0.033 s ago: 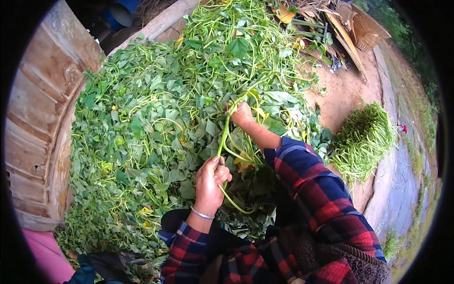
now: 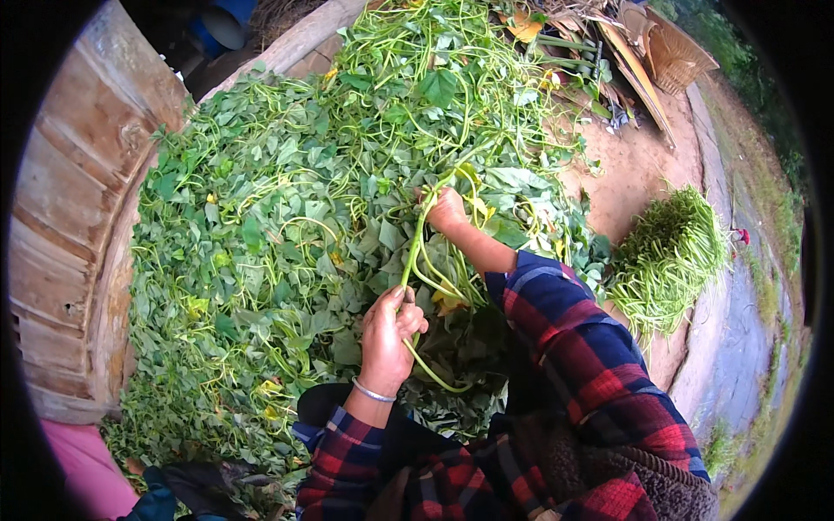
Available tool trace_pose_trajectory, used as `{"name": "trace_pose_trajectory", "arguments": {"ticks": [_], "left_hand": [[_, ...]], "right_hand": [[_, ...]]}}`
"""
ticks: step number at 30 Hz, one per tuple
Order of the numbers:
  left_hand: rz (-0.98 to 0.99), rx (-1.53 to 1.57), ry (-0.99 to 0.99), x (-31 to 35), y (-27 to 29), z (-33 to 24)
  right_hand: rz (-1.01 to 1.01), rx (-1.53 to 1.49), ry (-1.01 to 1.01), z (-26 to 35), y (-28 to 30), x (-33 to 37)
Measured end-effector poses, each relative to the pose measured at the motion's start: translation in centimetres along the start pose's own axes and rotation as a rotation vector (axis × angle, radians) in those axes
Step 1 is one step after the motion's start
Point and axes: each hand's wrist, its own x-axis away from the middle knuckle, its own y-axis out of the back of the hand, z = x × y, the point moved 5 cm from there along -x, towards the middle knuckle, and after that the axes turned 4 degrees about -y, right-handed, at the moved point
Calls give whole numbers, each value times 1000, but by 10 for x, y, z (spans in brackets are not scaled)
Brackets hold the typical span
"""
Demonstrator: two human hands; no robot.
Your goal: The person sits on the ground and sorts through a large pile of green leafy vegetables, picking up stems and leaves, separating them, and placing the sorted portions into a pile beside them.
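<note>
A long pale-green vine stem point(image 2: 413, 247) runs between my two hands, its lower end curving out below the left one. My left hand point(image 2: 388, 334), with a silver bangle at the wrist, is closed round the stem, thumb pressed along it. Farther up, my right hand point(image 2: 445, 211) grips the same vine; its fingertips are partly hidden by stems. Thinner side stems and a few yellowing leaves hang beneath the right hand. All around lies a broad heap of leafy green vines point(image 2: 252, 226), spreading to the left and far side.
A bundle of stripped green stems point(image 2: 673, 260) lies on the earthen ground point(image 2: 617, 191) at the right. Wooden planking point(image 2: 82, 208) stands along the left. A woven basket point(image 2: 678, 56) and dry husks sit at the far right. Pink cloth point(image 2: 87, 469) shows at the lower left.
</note>
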Motion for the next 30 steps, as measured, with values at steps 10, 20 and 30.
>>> {"name": "trace_pose_trajectory", "arguments": {"ticks": [10,20,30], "left_hand": [[-59,58,-255,-16,38,-37],[-36,-60,-336,-36,47,-45],[70,-172,-299,-31,26,-25]], "right_hand": [[983,389,34,25,24,32],[750,-681,-131,104,98,64],[1010,-723,-128,106,65,95]]}}
